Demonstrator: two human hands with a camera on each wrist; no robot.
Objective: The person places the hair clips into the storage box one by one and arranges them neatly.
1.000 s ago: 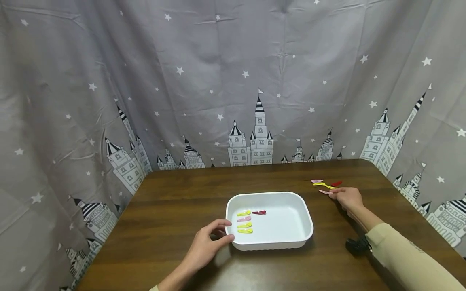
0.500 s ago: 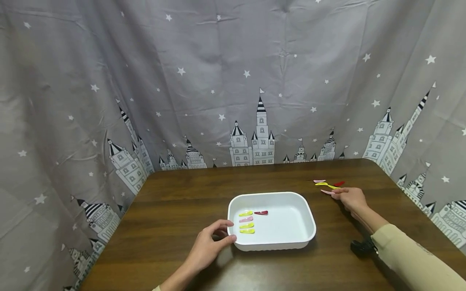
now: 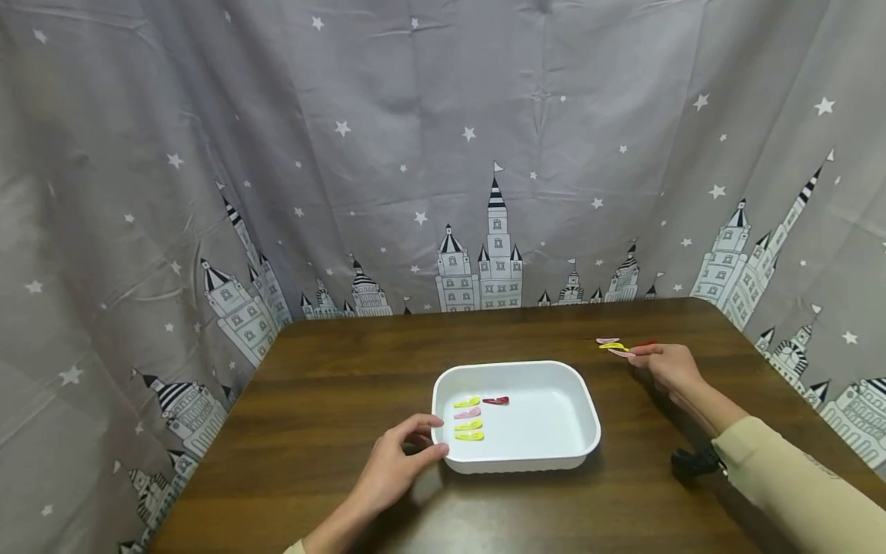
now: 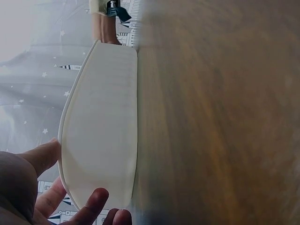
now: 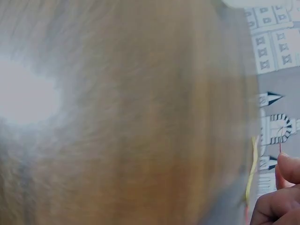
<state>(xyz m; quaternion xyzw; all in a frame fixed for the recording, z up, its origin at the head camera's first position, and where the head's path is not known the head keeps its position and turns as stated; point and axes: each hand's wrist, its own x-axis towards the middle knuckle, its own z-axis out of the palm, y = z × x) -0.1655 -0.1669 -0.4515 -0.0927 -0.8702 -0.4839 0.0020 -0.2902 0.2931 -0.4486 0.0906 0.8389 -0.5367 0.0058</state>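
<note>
My right hand [image 3: 667, 365] pinches a pink snap hair clip [image 3: 621, 353] by one end, at the far right of the table. Just beyond it lie a yellow hair clip [image 3: 612, 346], another pink clip [image 3: 607, 340] and a red clip [image 3: 647, 342], the last partly hidden by the fingers. On the left, my left hand [image 3: 391, 465] grips the rim of a white tray [image 3: 519, 466]. The left wrist view shows the fingers at the tray's rim and outer wall [image 4: 101, 122]. Inside the tray, yellow clips [image 3: 469, 435], a pink clip [image 3: 467, 413] and a dark red clip [image 3: 495, 400] lie apart.
The brown wooden table [image 3: 346, 385] reaches back to a grey curtain [image 3: 388, 100] printed with castles and stars. A black wrist device [image 3: 694, 463] is on the right forearm, close above the tabletop.
The right hand has risen slightly and moved away from me with the pink clip, which now overlaps the yellow one in view. The left hand and tray stay put.
</note>
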